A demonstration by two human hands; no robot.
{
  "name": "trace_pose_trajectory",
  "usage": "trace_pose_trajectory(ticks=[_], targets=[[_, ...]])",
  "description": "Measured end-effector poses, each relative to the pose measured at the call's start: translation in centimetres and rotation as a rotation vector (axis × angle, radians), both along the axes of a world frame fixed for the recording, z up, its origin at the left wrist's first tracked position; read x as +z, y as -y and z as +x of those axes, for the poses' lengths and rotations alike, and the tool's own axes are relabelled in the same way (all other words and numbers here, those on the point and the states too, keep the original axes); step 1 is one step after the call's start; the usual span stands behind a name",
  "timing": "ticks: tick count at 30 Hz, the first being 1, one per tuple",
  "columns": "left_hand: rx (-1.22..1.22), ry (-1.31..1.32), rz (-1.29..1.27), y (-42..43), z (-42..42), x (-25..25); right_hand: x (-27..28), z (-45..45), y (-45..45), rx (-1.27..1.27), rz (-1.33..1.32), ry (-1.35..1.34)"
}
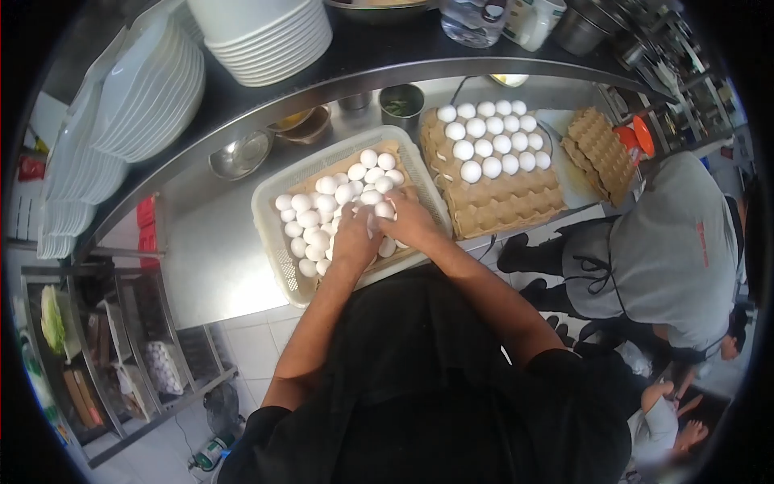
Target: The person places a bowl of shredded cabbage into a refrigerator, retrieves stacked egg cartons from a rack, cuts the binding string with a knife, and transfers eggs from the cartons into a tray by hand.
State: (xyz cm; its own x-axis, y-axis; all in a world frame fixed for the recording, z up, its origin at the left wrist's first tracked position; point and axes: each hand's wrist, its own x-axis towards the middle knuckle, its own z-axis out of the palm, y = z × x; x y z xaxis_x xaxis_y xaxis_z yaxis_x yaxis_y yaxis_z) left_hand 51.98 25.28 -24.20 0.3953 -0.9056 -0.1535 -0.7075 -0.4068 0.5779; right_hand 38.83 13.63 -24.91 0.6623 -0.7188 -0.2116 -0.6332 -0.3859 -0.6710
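Note:
Many white eggs (308, 219) lie loose in a pale plastic crate (268, 242) lined with brown cardboard. Both hands are inside the crate, close together near its right side. My left hand (356, 240) is curled around a white egg, which its fingers partly cover. Beside it, my right hand (413, 219) has its fingers bent around another egg (384, 210). To the right of the crate, a cardboard egg tray (504, 206) holds rows of white eggs (476, 127) in its far part, while its near rows show bare cups.
More cardboard trays (601, 153) lean at the right. Metal bowls (242, 155) and a metal pot (401, 103) stand behind the crate. Overhead, a shelf (355, 68) carries stacked white bowls (270, 44). A person in a grey shirt (669, 234) stands at the right.

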Motion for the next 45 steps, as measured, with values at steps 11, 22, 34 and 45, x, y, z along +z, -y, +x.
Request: trace_pose_trajectory(ticks=[11,22,34,45], targets=[[-0.044,0.184,0.06,1.0,-0.4,3.9,13.5,-9.9,1.8,-0.126,-0.074,0.433],[-0.452,0.143,-0.384,12.1,-9.4,9.6,8.7,-24.2,16.4,-0.163,-0.675,-0.128],[-0.463,0.209,-0.039,17.0,-12.1,10.4,9.9,-27.0,20.6,0.024,-0.44,0.022],[-0.372,0.105,-0.076,18.3,-14.9,11.0,11.9,-24.6,18.6,0.027,-0.457,-0.049]])
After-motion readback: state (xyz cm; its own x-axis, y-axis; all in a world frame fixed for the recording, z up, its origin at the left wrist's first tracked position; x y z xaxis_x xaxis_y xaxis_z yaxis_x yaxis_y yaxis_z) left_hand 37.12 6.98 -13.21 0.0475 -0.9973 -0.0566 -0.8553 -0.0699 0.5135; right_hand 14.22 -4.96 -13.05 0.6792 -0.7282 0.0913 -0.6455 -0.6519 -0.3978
